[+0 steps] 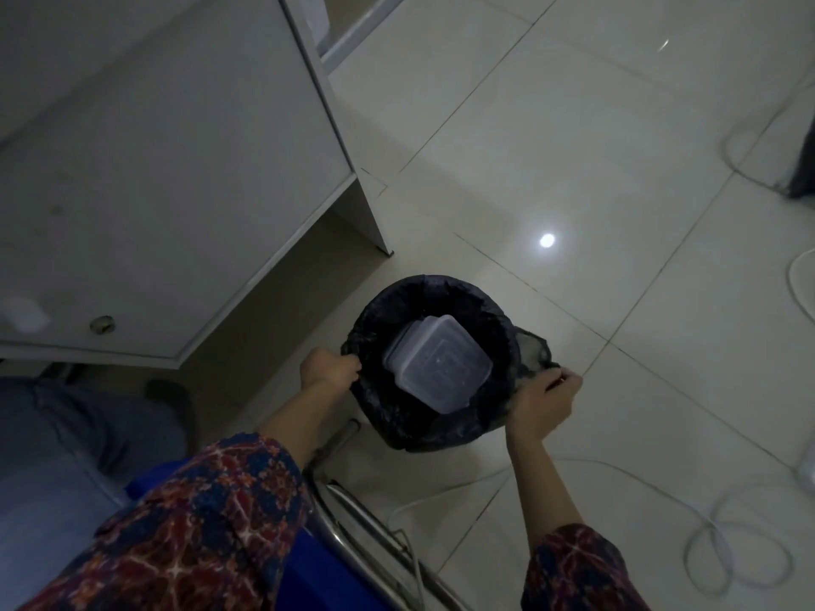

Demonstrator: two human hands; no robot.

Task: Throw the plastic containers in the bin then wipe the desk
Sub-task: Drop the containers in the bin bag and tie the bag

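Where hands (pixel 328 368) grip: containers (pixel 436 366) between.

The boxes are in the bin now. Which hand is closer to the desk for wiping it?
Probably the left hand. It grips the black bin liner on the side nearest the grey desk; the right hand holds the far side. The clear plastic containers are binned.

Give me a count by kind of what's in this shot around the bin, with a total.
Clear plastic lidded containers, stacked in the bin: at least 2, the lower ones mostly hidden
Black bin with black plastic liner: 1
Hands gripping the liner's edge: 2, left hand and right hand
White desk: 1
White cable loops on the tiled floor: 1 bundle
Total: at least 7
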